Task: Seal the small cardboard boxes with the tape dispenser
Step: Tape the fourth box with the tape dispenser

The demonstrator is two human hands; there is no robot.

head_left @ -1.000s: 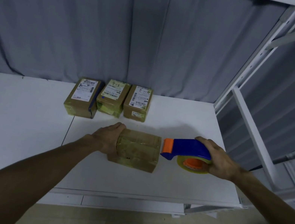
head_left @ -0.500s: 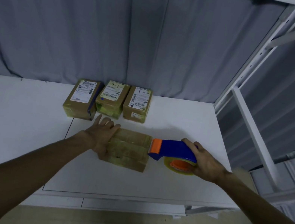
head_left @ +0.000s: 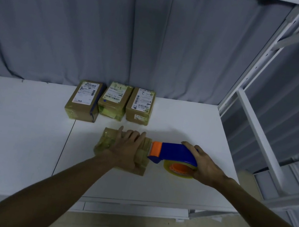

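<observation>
The left grip [head_left: 128,149] hides the middle of the box [head_left: 105,141]; the right grip [head_left: 207,167] hides part of the dispenser [head_left: 174,151]. Print on the back boxes [head_left: 116,99] is unreadably small.

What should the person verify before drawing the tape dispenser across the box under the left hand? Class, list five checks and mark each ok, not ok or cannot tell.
1. Box steadied: the left hand presses flat on the box. Ok.
2. Tool held: the right hand grips the tape dispenser. Ok.
3. Start position: the dispenser's front meets the box's right edge. Ok.
4. Tape end stuck to the cardboard: cannot tell; too small to see.
5. Path over the top: the left hand covers it. Not ok.
6. Three labelled boxes stand apart, behind. Ok.
</observation>
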